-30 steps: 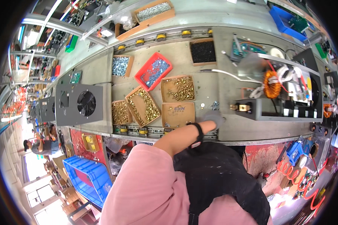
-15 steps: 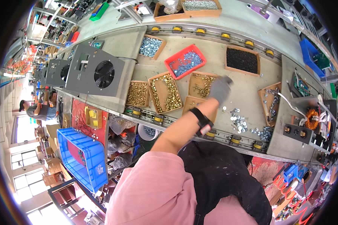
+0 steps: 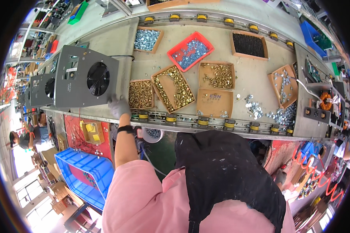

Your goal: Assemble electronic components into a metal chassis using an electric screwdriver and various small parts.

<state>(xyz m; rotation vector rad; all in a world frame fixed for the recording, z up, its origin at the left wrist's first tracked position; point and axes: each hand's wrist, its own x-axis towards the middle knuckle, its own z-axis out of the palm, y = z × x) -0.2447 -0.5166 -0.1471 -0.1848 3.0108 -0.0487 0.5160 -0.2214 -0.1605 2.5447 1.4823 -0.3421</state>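
At the left end of the worktop (image 3: 256, 73), a dark grey metal case (image 3: 76, 93) with a round black fan (image 3: 98, 79) stands with your gloved left hand (image 3: 119, 108) at its lower right corner; I cannot tell whether the fingers touch it or grasp anything. Just right of that hand sits a cardboard tray (image 3: 153, 101) of small brass-coloured screws, beside a tilted cardboard box (image 3: 165, 87) of more. Beyond them lies a red plastic tray (image 3: 179, 49) of silvery fasteners. Your gloved right hand (image 3: 280, 178) is low at the right, near a red panel (image 3: 280, 149) below the worktop; its grip cannot be made out.
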